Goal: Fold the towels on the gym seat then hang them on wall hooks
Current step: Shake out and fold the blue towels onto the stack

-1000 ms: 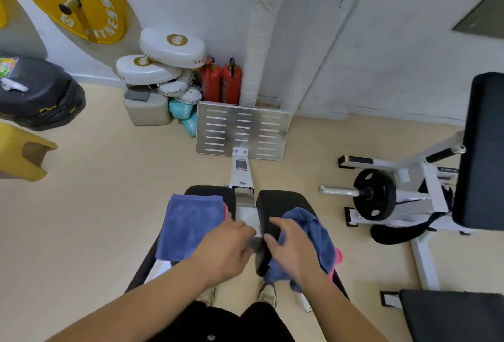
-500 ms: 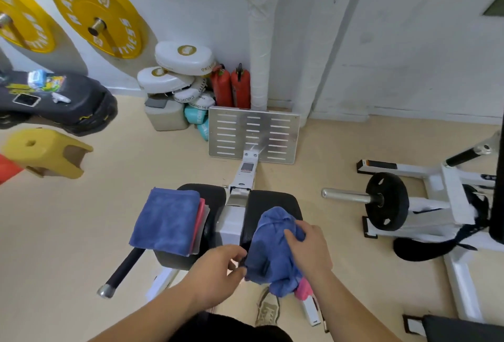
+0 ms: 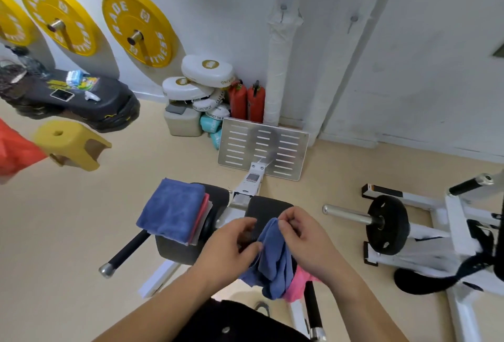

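The right hand (image 3: 305,238) has its fingers curled, and they pinch the top corner of a loose blue towel (image 3: 272,260). The left hand (image 3: 229,249), just beside it, has bent fingers that hold the towel's left edge. The towel hangs down from the fingers, in front of the black seat (image 3: 264,205). A pink towel (image 3: 298,285) sits under it, below the right hand. Left of the fingers, a folded stack (image 3: 171,213) lies on the seat's left part.

A folded towel stack (image 3: 171,212) lies on the seat's (image 3: 266,206) left half. A pink towel (image 3: 299,283) drapes off the right.
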Demonstrator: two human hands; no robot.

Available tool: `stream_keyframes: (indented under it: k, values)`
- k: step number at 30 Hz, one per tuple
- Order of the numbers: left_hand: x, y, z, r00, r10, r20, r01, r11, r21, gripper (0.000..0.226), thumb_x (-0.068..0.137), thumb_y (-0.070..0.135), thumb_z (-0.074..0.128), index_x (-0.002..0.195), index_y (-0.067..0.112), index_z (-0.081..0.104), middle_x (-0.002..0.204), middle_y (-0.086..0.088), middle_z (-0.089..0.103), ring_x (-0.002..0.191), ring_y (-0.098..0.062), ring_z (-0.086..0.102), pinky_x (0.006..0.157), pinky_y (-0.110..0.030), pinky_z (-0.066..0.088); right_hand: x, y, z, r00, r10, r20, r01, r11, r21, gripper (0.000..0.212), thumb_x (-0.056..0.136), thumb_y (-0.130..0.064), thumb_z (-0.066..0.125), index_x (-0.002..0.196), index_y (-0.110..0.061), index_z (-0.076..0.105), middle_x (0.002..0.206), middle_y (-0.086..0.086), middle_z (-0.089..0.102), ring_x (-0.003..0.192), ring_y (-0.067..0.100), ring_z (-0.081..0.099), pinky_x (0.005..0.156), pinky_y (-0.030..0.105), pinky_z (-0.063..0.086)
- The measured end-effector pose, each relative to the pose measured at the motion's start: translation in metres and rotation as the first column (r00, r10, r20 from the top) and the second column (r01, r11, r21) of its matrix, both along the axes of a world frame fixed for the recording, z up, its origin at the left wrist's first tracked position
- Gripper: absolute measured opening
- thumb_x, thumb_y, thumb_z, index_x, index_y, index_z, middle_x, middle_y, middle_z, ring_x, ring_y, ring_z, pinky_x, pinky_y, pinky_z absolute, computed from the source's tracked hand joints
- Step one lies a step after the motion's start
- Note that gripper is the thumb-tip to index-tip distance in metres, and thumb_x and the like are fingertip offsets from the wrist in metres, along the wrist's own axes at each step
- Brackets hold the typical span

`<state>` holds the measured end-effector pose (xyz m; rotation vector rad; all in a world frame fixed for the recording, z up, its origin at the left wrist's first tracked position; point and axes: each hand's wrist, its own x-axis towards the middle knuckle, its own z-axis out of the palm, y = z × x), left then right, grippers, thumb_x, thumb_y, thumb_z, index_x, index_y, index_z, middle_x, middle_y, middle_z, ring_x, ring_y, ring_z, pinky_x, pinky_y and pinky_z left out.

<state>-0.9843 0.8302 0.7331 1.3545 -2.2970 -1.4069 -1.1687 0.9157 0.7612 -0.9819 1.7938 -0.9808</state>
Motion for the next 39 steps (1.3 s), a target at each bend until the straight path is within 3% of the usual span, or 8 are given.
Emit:
stream_keyframes:
  k: [4,8,16,22,26,31,34,39]
  values:
    - [-0.022,-0.001,0.016,0.994,-0.069,-0.079,0.065,0.997,-0.048,0.017,0.088,0.022,0.067,0.101,0.033,0.067,0.088,0.02,0.07,0.082,0.003,0.065,0.076,-0.02,0.055,0.002,-0.002,0.039,0.999,-0.004,0.049,0.009,0.994,-0.108,0.011,0.103,-0.013,0.054,0.096,-0.019,0.059,0.076,-0.009,0.068,0.072,0.002,0.06,0.067,0.017,0.047]
    - [-0.023,-0.001,0.015,0.996,0.005,-0.084,-0.014,0.993,-0.116,0.025,0.082,0.01,0.057,0.076,0.034,0.057,0.071,0.016,0.064,0.063,-0.004,0.058,0.059,-0.015,0.044,-0.004,-0.002,0.068,0.99,-0.099,0.101,0.119,0.97,-0.213,0.012,0.104,-0.012,0.054,0.098,-0.018,0.061,0.075,-0.014,0.066,0.075,0.003,0.06,0.071,0.018,0.05]
    - [0.0,-0.014,0.007,0.989,0.14,-0.047,-0.145,0.982,-0.119,0.015,0.104,0.019,0.05,0.096,0.019,0.063,0.079,0.006,0.067,0.075,-0.007,0.062,0.07,-0.03,0.051,-0.021,-0.012,0.069,0.952,-0.304,0.012,0.297,0.92,-0.255,0.012,0.105,-0.02,0.053,0.095,-0.026,0.057,0.08,-0.006,0.063,0.073,0.003,0.055,0.074,0.025,0.048]
    - [0.01,-0.027,0.014,0.936,0.342,-0.089,-0.347,0.936,-0.056,0.048,0.107,0.037,0.045,0.077,0.001,0.055,0.068,-0.017,0.057,0.063,-0.021,0.051,0.063,-0.037,0.043,-0.036,-0.003,0.034,0.924,-0.37,-0.098,0.353,0.923,-0.154,0.011,0.105,-0.017,0.05,0.094,-0.019,0.054,0.067,0.0,0.044,0.054,0.005,0.035,0.056,0.023,0.035]
    - [0.016,-0.033,0.021,0.959,0.281,0.018,-0.28,0.958,-0.064,0.06,0.091,0.058,0.065,0.056,0.017,0.038,0.048,0.002,0.039,0.055,-0.016,0.047,0.077,-0.034,0.052,-0.052,0.005,0.025,0.838,-0.521,-0.161,0.504,0.853,-0.139,0.006,0.105,-0.019,0.051,0.104,-0.017,0.056,0.084,0.002,0.062,0.077,0.017,0.056,0.072,0.033,0.046]
    - [0.009,-0.026,0.054,0.974,0.19,-0.125,-0.171,0.973,0.152,0.026,0.1,0.038,0.062,0.088,0.017,0.071,0.083,-0.003,0.073,0.076,-0.017,0.065,0.062,-0.019,0.053,-0.072,0.014,0.025,0.725,-0.676,-0.134,0.676,0.735,-0.048,0.005,0.101,-0.02,0.051,0.1,-0.019,0.056,0.093,0.001,0.064,0.098,0.03,0.064,0.085,0.041,0.05]
    - [-0.007,-0.018,0.078,0.966,0.06,-0.252,-0.023,0.989,0.148,0.02,0.104,0.024,0.056,0.1,0.028,0.075,0.096,0.004,0.076,0.094,-0.014,0.069,0.079,-0.019,0.056,-0.061,0.011,0.037,0.824,-0.554,-0.122,0.552,0.832,-0.053,0.008,0.1,-0.023,0.056,0.093,-0.023,0.061,0.09,0.001,0.07,0.092,0.023,0.068,0.083,0.04,0.053]
    - [-0.044,0.002,0.095,0.943,-0.168,-0.289,0.068,0.943,-0.325,0.021,0.092,0.015,0.072,0.101,0.033,0.076,0.088,0.012,0.067,0.088,-0.003,0.063,0.08,-0.014,0.047,-0.022,0.014,0.063,0.987,-0.134,-0.088,0.119,0.98,-0.16,0.014,0.1,-0.015,0.06,0.089,-0.021,0.066,0.07,-0.018,0.065,0.066,-0.004,0.056,0.067,0.013,0.044]
